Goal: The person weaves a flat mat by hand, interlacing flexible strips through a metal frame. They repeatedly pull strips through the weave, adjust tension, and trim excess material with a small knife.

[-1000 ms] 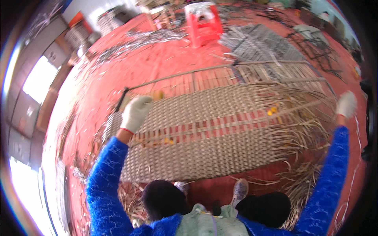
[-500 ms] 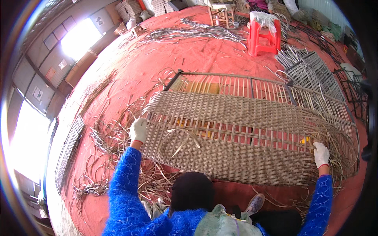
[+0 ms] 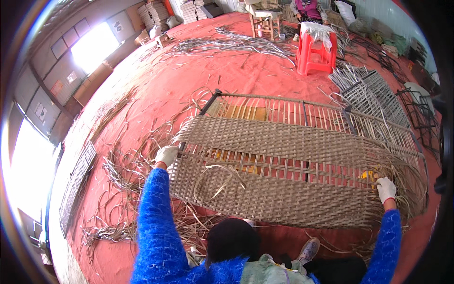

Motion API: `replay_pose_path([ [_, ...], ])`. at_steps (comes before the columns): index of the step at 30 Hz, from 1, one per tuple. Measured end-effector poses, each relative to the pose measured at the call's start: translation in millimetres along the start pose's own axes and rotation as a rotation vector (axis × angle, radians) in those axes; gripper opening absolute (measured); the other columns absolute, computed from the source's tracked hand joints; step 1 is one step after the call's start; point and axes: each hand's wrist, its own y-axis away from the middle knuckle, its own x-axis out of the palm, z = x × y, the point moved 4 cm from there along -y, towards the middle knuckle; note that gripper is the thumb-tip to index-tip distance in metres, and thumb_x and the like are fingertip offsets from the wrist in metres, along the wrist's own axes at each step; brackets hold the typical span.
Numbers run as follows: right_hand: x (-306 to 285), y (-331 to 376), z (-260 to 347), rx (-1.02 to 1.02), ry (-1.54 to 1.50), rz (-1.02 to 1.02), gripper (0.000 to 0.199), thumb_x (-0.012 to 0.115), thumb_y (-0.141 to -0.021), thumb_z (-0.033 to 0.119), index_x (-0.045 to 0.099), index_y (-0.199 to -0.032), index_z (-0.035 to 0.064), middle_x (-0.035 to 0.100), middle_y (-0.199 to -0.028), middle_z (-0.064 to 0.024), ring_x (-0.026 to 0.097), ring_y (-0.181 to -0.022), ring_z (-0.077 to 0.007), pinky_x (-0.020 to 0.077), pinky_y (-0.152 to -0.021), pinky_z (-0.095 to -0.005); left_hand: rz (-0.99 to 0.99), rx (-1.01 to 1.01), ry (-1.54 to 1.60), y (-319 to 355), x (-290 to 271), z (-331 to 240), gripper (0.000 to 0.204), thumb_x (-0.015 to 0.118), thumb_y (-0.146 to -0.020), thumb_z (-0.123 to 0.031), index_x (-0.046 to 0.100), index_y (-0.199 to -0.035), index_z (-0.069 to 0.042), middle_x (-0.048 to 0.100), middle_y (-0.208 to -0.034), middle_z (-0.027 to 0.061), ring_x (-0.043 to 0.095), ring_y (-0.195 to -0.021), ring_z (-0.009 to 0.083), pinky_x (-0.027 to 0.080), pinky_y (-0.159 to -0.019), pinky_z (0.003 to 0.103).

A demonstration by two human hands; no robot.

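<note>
A large woven rattan panel (image 3: 283, 191), grey-brown, lies in front of me on a dark metal frame (image 3: 208, 103). Tight weave covers two broad bands; between them runs an open gap crossed by bare strips. My left hand (image 3: 166, 155), in a white glove, is closed on the panel's left edge beside this gap. On the right, my gloved right hand (image 3: 386, 188) has its fingers curled over the panel's side, where loose strip ends (image 3: 404, 173) fan out. A loose curled strip (image 3: 220, 182) rests on top of the near band.
Tangled strips (image 3: 118, 165) cover the red floor on the left. A red stool (image 3: 316, 52) and a wooden chair (image 3: 265, 23) stand beyond the panel. Grey lattice pieces (image 3: 373, 94) lie at the right. Another person (image 3: 309, 9) sits at the back.
My left hand has turned, its fingers now reaching further over the panel's edge. The panel appears slightly lower in view, and more of the person at the back shows.
</note>
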Motion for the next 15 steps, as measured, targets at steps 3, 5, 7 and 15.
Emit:
replay_pose_path([
  [3, 4.8, -3.4, -3.0, -0.001, 0.023, 0.014, 0.015, 0.064, -0.078, 0.015, 0.068, -0.092, 0.0127, 0.062, -0.091, -0.0139, 0.061, -0.087, -0.0341, 0.0491, -0.079, -0.0448, 0.124, 0.099, 0.050, -9.6, -1.0, 2.3, 0.030, 0.054, -0.085, -0.033, 0.069, -0.101, -0.013, 0.067, -0.100, 0.0123, 0.063, -0.096, 0.0316, 0.048, -0.085, 0.040],
  [5, 8.8, -5.6, -8.0, 0.053, 0.099, 0.043, 0.015, 0.063, -0.078, 0.016, 0.069, -0.092, 0.0129, 0.063, -0.091, -0.0137, 0.061, -0.087, -0.0341, 0.0491, -0.079, -0.0450, 0.159, 0.188, 0.020, -14.1, -3.3, 0.6, 0.031, 0.053, -0.085, -0.033, 0.068, -0.099, -0.010, 0.067, -0.097, 0.0141, 0.063, -0.093, 0.0326, 0.048, -0.082, 0.041],
  [7, 10.1, -7.3, -7.5, -0.011, 0.054, 0.027, 0.014, 0.063, -0.079, 0.016, 0.069, -0.091, 0.0132, 0.063, -0.090, -0.0135, 0.061, -0.087, -0.0342, 0.0491, -0.079, -0.0453, 0.184, 0.117, 0.083, -15.3, -4.0, 0.4, 0.033, 0.052, -0.086, -0.034, 0.068, -0.099, -0.008, 0.067, -0.095, 0.0156, 0.063, -0.092, 0.0328, 0.048, -0.081, 0.041],
  [15, 6.1, -8.7, -4.1, 0.064, 0.121, 0.100, 0.015, 0.062, -0.081, 0.016, 0.069, -0.094, 0.0134, 0.063, -0.094, -0.0125, 0.061, -0.089, -0.0336, 0.0491, -0.080, -0.0449, 0.251, 0.040, -0.004, -11.9, -11.5, -23.4, 0.038, 0.058, -0.086, -0.040, 0.068, -0.101, -0.007, 0.068, -0.094, 0.0167, 0.065, -0.090, 0.0310, 0.048, -0.081, 0.040],
])
